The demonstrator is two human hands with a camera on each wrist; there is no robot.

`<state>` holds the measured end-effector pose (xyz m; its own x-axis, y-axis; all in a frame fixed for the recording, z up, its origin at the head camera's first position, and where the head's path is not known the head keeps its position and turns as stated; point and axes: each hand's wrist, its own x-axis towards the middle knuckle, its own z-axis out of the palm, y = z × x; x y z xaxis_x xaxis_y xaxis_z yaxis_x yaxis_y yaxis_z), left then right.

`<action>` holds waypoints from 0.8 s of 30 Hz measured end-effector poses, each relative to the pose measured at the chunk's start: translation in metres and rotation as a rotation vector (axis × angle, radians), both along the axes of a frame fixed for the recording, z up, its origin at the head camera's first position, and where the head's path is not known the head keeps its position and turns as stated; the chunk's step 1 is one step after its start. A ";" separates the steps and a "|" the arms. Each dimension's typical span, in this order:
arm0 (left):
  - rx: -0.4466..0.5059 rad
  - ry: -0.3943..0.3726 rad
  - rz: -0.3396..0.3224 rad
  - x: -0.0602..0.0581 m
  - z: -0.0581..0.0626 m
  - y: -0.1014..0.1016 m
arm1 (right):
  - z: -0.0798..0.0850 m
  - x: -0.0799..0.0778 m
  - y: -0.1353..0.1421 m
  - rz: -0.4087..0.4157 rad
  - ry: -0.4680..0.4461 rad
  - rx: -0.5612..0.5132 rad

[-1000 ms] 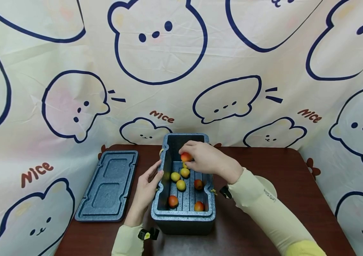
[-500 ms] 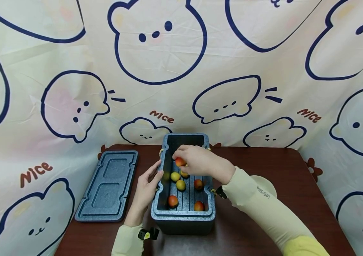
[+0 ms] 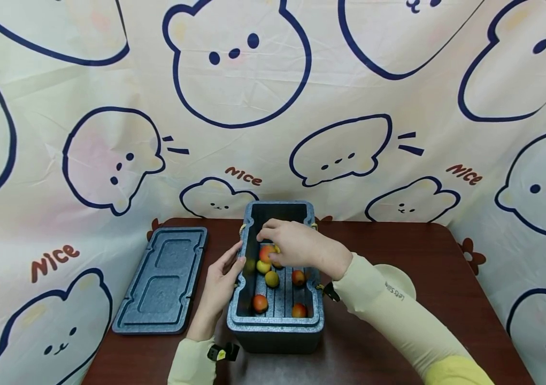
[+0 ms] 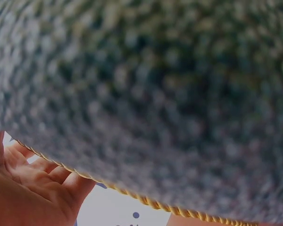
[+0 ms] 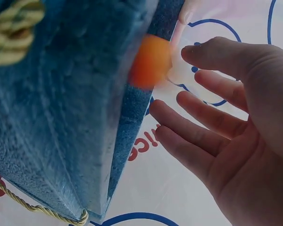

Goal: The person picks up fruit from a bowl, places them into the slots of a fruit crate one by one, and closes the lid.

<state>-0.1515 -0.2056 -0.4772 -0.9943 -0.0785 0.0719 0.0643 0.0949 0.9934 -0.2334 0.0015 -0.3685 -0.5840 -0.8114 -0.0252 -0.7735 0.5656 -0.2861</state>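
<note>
A deep grey-blue box (image 3: 275, 323) stands upright on the table. My left hand (image 3: 220, 280) rests along its left side, with the thumb by the rim and the fingers on the outer wall. In the left wrist view, the speckled wall fills most of the picture above a twisted gold cord. Over the inside of the box is my right hand (image 3: 301, 245), its fingers spread. A red-orange round fruit (image 5: 153, 61), blurred, is in mid-air clear of those fingers. Inside lie small yellow fruits (image 3: 271, 278) and several red-orange ones (image 3: 260, 303). My right hand hides part of the interior.
To the left of the box lies its grey-blue lid (image 3: 162, 280), flat on the brown table (image 3: 374, 342). A pale round plate (image 3: 405, 278) is partly covered by my right sleeve. A cloth printed with bears (image 3: 234, 69) hangs behind the table.
My right hand has moved left and a little toward me inside the box. It has let go of the red-orange fruit, which has dropped lower. The left hand has stayed put.
</note>
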 end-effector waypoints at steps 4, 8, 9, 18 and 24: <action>0.005 -0.002 -0.002 0.000 0.000 0.000 | 0.002 0.002 0.001 -0.012 0.004 0.007; 0.004 0.001 0.004 0.001 0.001 0.001 | 0.003 0.003 0.003 -0.025 -0.009 -0.001; 0.003 0.000 0.006 0.001 0.001 0.001 | 0.004 0.003 0.004 -0.027 -0.013 -0.006; -0.018 -0.007 0.007 0.000 -0.001 0.002 | 0.006 0.006 0.029 -0.064 -0.017 -0.100; -0.017 -0.009 0.011 0.000 -0.002 0.000 | 0.009 0.002 0.061 -0.137 -0.009 -0.214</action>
